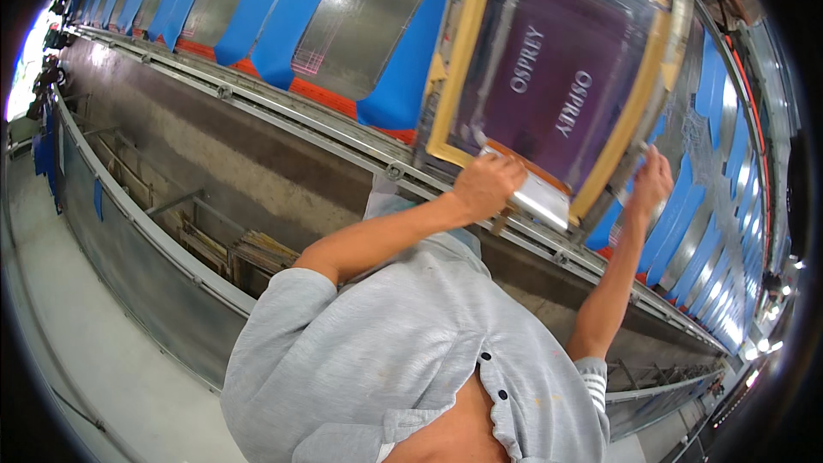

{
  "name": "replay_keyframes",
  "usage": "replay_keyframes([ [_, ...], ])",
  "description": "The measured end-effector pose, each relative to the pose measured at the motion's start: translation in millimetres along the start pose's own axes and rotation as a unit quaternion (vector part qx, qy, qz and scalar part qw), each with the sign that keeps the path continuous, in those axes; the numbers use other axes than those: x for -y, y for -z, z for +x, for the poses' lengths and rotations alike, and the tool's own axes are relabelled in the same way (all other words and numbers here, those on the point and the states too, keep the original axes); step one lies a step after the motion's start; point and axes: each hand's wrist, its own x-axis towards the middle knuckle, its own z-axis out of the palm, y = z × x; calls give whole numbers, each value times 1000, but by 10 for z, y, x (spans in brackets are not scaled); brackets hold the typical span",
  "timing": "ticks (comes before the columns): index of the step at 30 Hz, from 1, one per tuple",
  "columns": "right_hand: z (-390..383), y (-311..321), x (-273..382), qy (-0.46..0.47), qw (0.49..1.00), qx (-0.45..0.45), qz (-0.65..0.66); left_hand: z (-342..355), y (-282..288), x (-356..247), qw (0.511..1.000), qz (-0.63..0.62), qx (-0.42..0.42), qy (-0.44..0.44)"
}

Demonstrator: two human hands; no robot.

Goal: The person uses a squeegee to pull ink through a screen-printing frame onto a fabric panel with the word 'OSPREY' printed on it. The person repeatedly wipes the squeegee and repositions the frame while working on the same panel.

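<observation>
A screen printing frame with a yellow taped border lies on the long table ahead of me. Its mesh looks dark purple and carries pale lettering. At the frame's near end is a squeegee with a silver metal holder and an orange-brown blade. My left hand is closed around the squeegee's left part, its fingers wrapped over the holder. My right hand is at the frame's right outer side, fingers curled against its metal edge; part of that grip is hidden.
The long printing table holds rows of grey panels with blue sheets between them. A metal rail runs along its near edge. Beyond the aisle to the left stands another long table. Wooden-looking frames lie low beneath it.
</observation>
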Motion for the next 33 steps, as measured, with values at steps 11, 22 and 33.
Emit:
replay_keyframes([
  [11,-249,-1159,-1679,-89,991,22,101,-153,-127,842,978,131,153,59],
  [22,143,-1032,-886,-103,995,8,5,507,523,576,976,133,160,66],
  [33,-650,-751,-777,-70,982,-8,-177,-425,760,136,991,104,82,0],
])
